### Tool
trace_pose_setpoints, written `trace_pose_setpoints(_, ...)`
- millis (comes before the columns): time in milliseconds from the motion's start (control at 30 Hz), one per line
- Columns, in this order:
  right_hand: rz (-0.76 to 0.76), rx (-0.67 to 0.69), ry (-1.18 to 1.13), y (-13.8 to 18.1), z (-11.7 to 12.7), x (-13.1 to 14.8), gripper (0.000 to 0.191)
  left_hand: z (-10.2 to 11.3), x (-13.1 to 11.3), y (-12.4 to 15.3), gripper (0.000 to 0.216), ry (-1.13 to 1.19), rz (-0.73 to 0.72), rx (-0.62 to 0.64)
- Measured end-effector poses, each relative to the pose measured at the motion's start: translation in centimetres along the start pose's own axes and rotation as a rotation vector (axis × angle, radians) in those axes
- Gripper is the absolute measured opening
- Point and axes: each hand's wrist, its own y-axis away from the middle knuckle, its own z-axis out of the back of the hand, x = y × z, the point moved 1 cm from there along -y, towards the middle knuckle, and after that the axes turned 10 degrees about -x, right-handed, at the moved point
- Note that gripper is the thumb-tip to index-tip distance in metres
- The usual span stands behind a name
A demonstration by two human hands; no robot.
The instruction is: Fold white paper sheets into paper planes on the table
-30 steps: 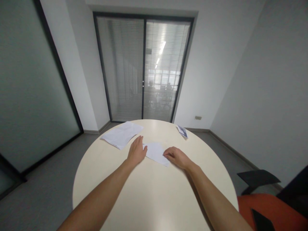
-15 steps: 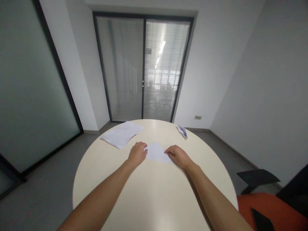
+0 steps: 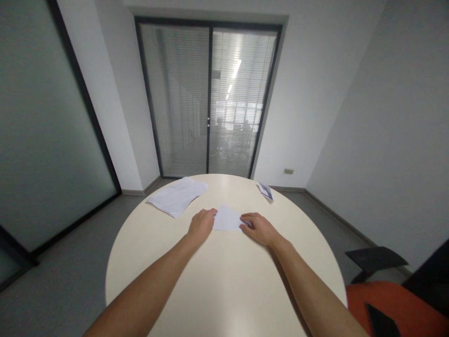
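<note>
A small folded sheet of white paper lies near the middle of the round cream table. My left hand rests at its left edge with fingers curled, pinching the paper's corner. My right hand sits at its right edge, fingers bent and pressed down onto the paper. Both forearms stretch across the table toward it.
A stack of white sheets lies at the table's far left. A small folded paper sits at the far right edge. An orange and black chair stands at the lower right. Glass doors with blinds are behind the table.
The near edge of the paper has been folded away from me, so the sheet looks smaller. My left hand went from lying flat to curled on the corner, and my right hand moved slightly forward.
</note>
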Motion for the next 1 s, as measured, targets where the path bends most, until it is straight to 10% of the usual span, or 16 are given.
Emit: trace_pose_setpoints(1000, -0.012, -0.014, 0.095, 0.5, -0.9, -1.3, 0.051, 1.0, -0.1, 0.2, 0.03, 0.066, -0.172, 0.064)
